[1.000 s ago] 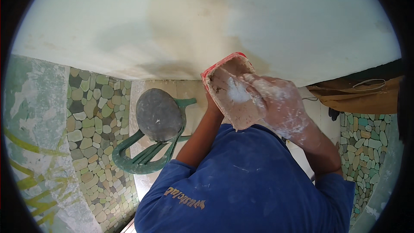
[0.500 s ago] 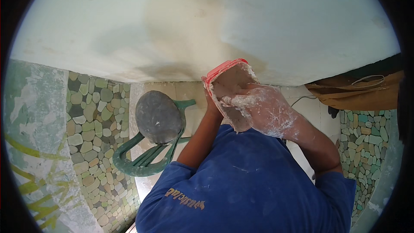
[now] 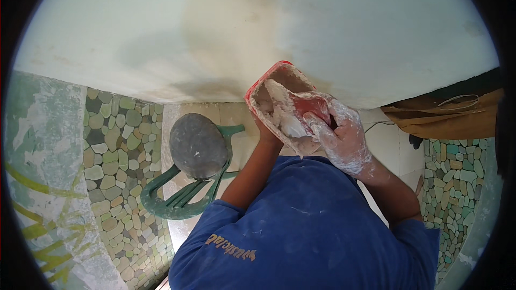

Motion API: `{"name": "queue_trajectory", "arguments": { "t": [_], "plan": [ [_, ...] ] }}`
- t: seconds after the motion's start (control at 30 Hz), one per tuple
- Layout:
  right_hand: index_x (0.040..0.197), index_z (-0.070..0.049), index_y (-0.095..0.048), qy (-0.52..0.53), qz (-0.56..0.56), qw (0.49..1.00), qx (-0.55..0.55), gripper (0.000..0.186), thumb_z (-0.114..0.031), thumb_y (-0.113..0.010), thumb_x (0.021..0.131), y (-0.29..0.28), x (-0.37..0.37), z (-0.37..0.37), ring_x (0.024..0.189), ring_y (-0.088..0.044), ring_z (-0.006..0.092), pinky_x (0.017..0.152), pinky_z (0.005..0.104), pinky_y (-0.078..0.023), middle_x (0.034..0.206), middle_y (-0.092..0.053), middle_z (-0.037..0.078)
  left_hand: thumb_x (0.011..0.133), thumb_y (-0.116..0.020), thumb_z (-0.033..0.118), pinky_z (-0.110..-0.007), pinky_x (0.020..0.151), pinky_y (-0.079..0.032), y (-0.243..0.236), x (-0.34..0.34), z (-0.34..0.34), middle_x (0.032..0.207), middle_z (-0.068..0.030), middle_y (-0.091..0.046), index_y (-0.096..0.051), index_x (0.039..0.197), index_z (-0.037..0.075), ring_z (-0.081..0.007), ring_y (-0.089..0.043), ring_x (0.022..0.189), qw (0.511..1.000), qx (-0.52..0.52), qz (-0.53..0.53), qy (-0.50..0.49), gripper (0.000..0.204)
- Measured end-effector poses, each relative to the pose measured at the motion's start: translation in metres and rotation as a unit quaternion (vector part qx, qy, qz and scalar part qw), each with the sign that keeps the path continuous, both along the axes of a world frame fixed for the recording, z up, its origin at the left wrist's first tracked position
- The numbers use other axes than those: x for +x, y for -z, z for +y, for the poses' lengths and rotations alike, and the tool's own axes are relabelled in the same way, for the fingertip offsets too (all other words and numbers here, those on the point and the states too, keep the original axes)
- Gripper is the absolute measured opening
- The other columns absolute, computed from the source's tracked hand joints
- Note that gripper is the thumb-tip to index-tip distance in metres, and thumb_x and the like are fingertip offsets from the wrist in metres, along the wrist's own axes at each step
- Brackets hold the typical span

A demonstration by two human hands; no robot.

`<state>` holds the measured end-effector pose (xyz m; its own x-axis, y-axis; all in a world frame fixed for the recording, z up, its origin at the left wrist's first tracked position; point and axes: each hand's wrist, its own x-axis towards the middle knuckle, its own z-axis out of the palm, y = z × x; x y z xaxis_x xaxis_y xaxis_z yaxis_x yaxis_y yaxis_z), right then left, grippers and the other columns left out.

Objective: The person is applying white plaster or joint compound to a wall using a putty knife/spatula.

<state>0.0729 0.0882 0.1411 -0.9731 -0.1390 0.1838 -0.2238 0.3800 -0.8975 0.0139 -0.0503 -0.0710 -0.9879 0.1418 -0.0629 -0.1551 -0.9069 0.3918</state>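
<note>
A red tub (image 3: 251, 94) with wet, pale plaster (image 3: 277, 102) coating its inside and rim is held up in front of my chest, tilted toward me. My left hand (image 3: 264, 130) supports it from beneath and the left side; its fingers are mostly hidden behind the tub. Over the tub's right side, my right hand (image 3: 346, 139), smeared white, grips a red plastic spreader (image 3: 314, 106) between thumb and fingers. Plaster clings along the spreader's edge, which reaches into the tub.
A pale wall (image 3: 349, 32) with a damp-looking beige patch rises just ahead. To the left, a dark round bucket (image 3: 199, 145) sits on a green plastic chair (image 3: 161, 204). Pebble-patterned flooring (image 3: 121, 182) lies on both sides. Brown cloth (image 3: 457, 113) is at the right.
My right hand has turned and drawn back a little, bringing the red spreader into sight with plaster on it. The tub has shifted slightly up and left.
</note>
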Motion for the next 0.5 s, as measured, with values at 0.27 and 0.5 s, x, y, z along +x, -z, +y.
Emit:
{"name": "queue_trajectory", "arguments": {
  "t": [0.27, 0.5],
  "plan": [
    [0.113, 0.001, -0.060, -0.068, 0.092, 0.972, 0.205, 0.031, -0.012, -0.058, 0.085, 0.003, -0.003, 0.007, 0.092, -0.064, 0.0354, 0.083, 0.0384, -0.050, 0.103, -0.065, 0.021, 0.094, -0.029, 0.062, -0.045, 0.105, -0.039, -0.073, 0.010, 0.001, 0.140, -0.0079, -0.043, -0.038, 0.140, 0.016, -0.0283, -0.044, 0.127, 0.989, -0.120, 0.044, -0.073, 0.065],
    [0.111, 0.000, -0.062, -0.117, 0.069, 0.976, 0.168, 0.030, -0.011, -0.060, 0.084, 0.003, 0.004, 0.018, 0.084, -0.065, 0.0352, 0.074, 0.0399, -0.052, 0.099, -0.066, 0.019, 0.092, -0.026, 0.068, -0.048, 0.102, -0.041, -0.087, 0.008, 0.002, 0.139, -0.0083, -0.043, -0.036, 0.140, 0.017, -0.0299, -0.045, 0.125, 0.993, -0.075, -0.085, -0.041, 0.071]
  ]
}}
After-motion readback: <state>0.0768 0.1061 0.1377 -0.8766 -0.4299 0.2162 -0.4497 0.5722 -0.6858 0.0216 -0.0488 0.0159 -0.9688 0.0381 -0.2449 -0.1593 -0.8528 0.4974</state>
